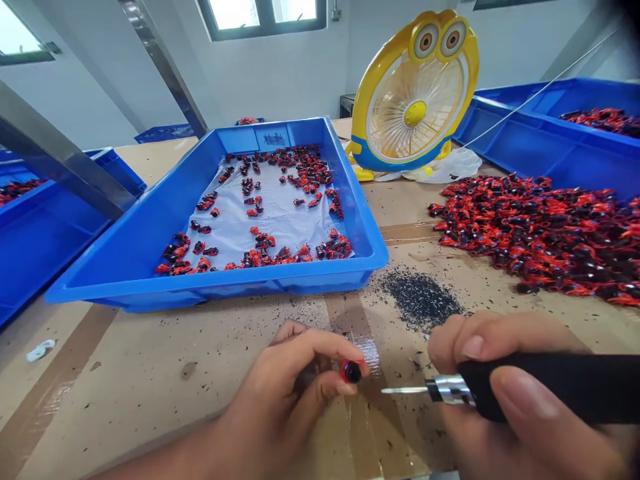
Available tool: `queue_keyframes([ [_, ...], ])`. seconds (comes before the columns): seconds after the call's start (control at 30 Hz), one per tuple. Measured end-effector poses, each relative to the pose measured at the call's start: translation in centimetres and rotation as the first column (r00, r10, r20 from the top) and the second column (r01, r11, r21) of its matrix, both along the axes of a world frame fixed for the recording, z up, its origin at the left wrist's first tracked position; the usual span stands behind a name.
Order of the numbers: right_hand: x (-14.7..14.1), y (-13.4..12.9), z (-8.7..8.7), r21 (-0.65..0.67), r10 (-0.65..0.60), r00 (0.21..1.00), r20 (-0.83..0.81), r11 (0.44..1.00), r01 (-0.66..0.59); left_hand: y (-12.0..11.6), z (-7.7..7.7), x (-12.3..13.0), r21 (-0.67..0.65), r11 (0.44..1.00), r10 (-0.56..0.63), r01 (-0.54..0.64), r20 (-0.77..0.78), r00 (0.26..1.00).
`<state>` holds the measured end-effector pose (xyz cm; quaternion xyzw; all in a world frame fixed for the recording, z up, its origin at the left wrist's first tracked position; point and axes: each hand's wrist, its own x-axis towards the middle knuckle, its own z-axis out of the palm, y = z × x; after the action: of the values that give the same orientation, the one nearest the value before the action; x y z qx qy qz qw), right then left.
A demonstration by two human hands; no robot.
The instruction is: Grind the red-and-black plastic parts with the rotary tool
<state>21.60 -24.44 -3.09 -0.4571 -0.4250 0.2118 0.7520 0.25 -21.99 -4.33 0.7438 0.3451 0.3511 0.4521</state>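
Note:
Between the thumb and fingertips of my left hand (300, 373) is a small round black part (353, 371) with red wire-like strands around it. Its dark end faces the tool. My right hand (520, 393) is wrapped around a black electric screwdriver (545, 385), which has a shiny metal collar and a thin pale bit pointing left. A short gap separates the bit's tip from the black part. Beyond my hands, a blue tray (225, 290) lined with white sheeting holds many similar red and black parts.
A large heap of red and black parts (540, 233) lies at right, before more blue trays (540, 137). Black shavings (423, 299) cover cardboard near my right hand. A yellow fan (415, 100) stands behind. Another blue tray (55, 227) and metal posts (167, 67) flank the left.

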Motion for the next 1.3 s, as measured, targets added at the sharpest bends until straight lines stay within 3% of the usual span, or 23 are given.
queue_keyframes([
  [0.23,0.2,0.1,-0.3,0.046,-0.026,0.999,0.025,0.999,0.024,0.0,0.1,0.3,-0.044,0.999,0.012,-0.011,0.023,1.0],
  [0.33,0.0,0.2,-0.5,0.054,-0.02,0.999,0.027,0.998,0.019,0.0,0.3,0.5,-0.015,1.0,0.013,-0.013,0.016,1.0],
  [0.5,-1.0,-0.4,-1.0,0.038,-0.136,0.991,-0.015,0.99,0.137,0.1,0.6,0.6,0.095,0.995,0.037,-0.034,-0.034,0.999],
  [0.63,-0.5,-0.9,-1.8,0.015,-0.055,0.991,0.12,0.998,0.053,0.2,0.6,0.4,0.173,0.985,0.028,-0.02,-0.045,0.999],
  [0.73,-0.1,-0.9,-2.1,0.024,-0.029,0.991,0.13,0.999,0.027,0.4,0.7,0.3,0.2,0.98,0.001,0.006,-0.034,0.999],
  [1.07,-1.3,-0.2,-1.4,0.106,-0.129,0.974,0.188,0.988,0.111,0.4,1.0,0.3,0.225,0.974,-0.014,0.025,-0.052,0.999],
  [1.3,-2.0,-0.1,-1.0,0.074,-0.131,0.967,0.219,0.99,0.117,0.5,1.0,0.3,0.265,0.963,-0.025,0.036,-0.045,0.999],
])
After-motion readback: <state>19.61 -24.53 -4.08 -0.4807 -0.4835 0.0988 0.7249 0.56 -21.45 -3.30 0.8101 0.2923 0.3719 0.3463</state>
